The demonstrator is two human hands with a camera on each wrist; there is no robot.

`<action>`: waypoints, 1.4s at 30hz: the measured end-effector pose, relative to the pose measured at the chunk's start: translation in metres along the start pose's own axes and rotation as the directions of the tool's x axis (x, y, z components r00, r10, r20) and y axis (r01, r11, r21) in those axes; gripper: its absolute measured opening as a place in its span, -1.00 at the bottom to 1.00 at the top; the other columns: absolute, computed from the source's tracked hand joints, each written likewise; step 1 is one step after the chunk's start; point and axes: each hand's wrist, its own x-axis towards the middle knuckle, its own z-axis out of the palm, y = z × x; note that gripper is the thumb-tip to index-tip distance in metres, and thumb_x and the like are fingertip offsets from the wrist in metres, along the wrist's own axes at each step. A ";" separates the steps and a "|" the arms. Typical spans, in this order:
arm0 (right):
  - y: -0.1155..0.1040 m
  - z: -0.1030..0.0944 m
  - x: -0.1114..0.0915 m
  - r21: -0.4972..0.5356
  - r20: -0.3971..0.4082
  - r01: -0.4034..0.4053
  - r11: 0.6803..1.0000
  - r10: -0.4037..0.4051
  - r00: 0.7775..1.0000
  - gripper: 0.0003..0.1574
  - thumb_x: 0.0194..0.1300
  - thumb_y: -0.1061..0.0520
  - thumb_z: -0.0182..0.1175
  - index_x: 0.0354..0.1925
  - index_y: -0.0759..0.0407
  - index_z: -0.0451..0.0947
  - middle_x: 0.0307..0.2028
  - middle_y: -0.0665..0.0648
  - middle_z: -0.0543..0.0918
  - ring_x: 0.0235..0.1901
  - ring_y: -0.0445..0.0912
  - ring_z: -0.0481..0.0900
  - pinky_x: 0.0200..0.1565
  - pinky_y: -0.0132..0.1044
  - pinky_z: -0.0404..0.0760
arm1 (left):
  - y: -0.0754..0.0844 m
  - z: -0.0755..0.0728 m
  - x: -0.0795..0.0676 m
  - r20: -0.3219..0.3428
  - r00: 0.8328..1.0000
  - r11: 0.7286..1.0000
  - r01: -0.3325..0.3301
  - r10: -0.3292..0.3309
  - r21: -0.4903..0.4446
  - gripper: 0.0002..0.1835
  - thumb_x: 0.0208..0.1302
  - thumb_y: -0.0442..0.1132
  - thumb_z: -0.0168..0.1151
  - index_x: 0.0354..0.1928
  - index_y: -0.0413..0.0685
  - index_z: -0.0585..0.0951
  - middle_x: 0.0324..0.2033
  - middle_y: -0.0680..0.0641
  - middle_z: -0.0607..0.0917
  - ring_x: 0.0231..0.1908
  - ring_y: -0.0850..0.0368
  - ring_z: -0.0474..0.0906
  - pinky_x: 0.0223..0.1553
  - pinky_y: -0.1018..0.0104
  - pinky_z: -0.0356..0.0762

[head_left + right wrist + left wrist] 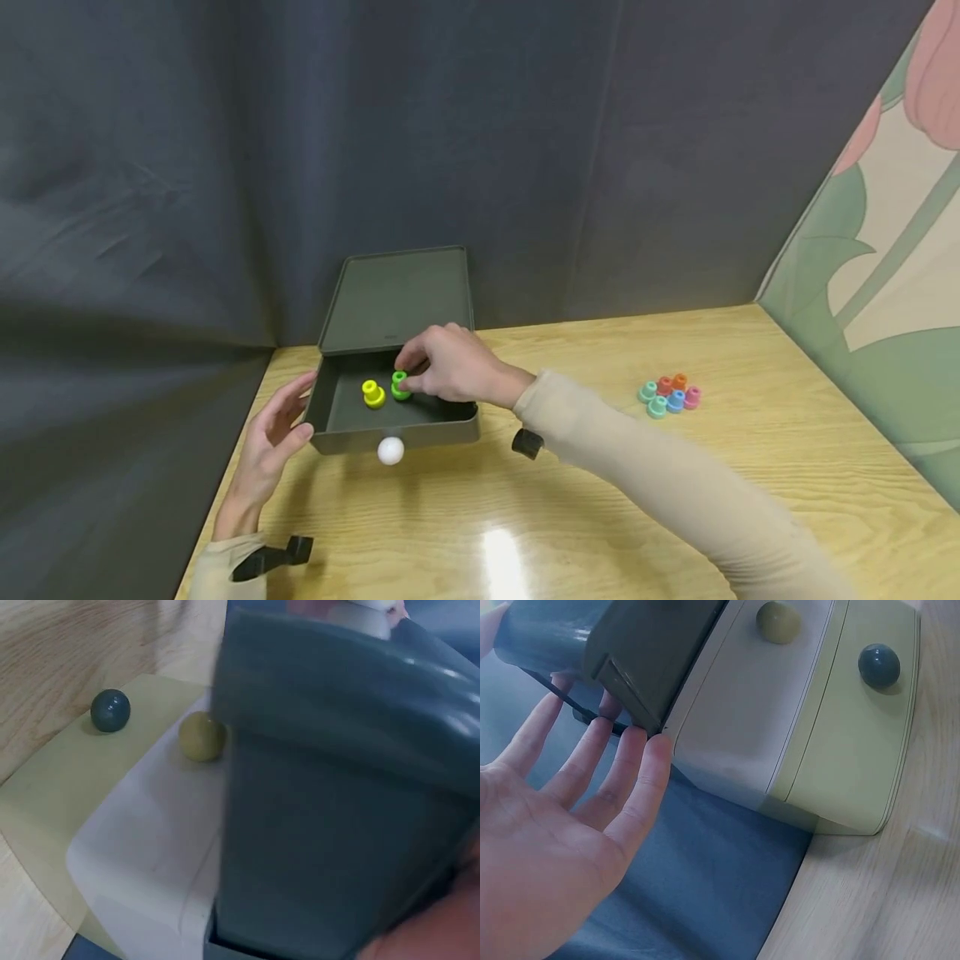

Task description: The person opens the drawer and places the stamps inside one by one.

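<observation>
A dark grey drawer (420, 435) with a white ball knob (391, 451) is pulled out from the top of a small cabinet (397, 300). Inside it, a yellow stepped peg (372, 394) stands upright on the drawer floor. Beside that peg, my right hand (457, 367) reaches in from the right, pinching a green stepped peg (400, 385) between thumb and fingers. At the drawer's left side is my left hand (273, 437), its fingers extended and fingertips against the side in the left wrist view. Only part of the right thumb shows in the right wrist view.
Several coloured pegs (675, 400) are grouped on the wooden table (600, 500) to the right. Below the grey drawer are a white drawer (742, 697) with a yellow knob and a green drawer (840, 742) with a dark knob. A dark curtain (525, 167) hangs behind.
</observation>
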 end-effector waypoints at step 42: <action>0.004 0.003 -0.007 0.116 -0.056 0.078 0.990 -0.072 0.996 -0.61 0.32 0.03 0.53 0.04 0.18 0.81 -0.11 0.02 0.88 -0.18 -0.25 0.83 -0.12 -0.49 0.70 | -0.003 0.001 -0.003 -0.013 1.000 1.000 -0.013 0.012 -0.024 -0.32 0.35 -0.63 -0.02 0.53 -0.31 0.37 0.45 0.12 0.53 0.44 0.31 0.39 0.36 0.46 0.27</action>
